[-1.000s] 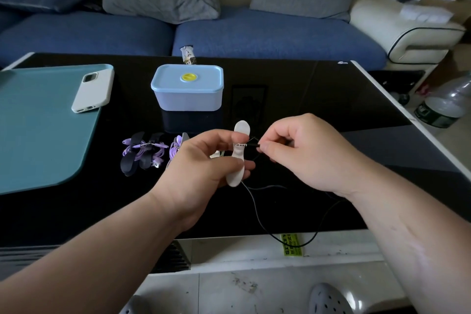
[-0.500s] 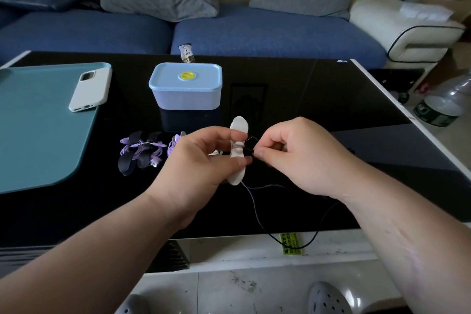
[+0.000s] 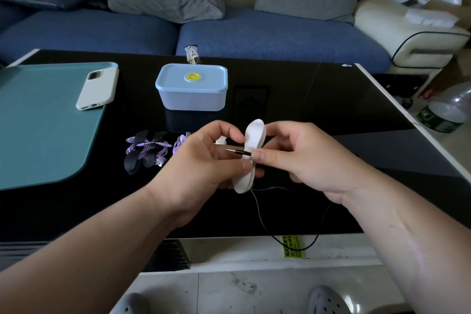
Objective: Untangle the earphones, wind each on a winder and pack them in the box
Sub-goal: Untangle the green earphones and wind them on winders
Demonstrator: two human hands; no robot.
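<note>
My left hand grips a white bone-shaped winder, held upright above the black table. My right hand pinches the black earphone cable at its jack plug, which lies across the winder's waist and points left. The rest of the black cable hangs from the winder and loops below the table's front edge. Purple earphones wound on dark winders lie on the table left of my hands. A light blue lidded box stands shut behind them.
A white phone lies on a teal mat at the left. A small wrapper sits behind the box. A blue sofa with grey cushions runs along the back. A plastic bottle lies on the floor at the right.
My right hand has brought the jack plug across the front of the winder so it now sticks out to the left. Both hands have shifted slightly right.
</note>
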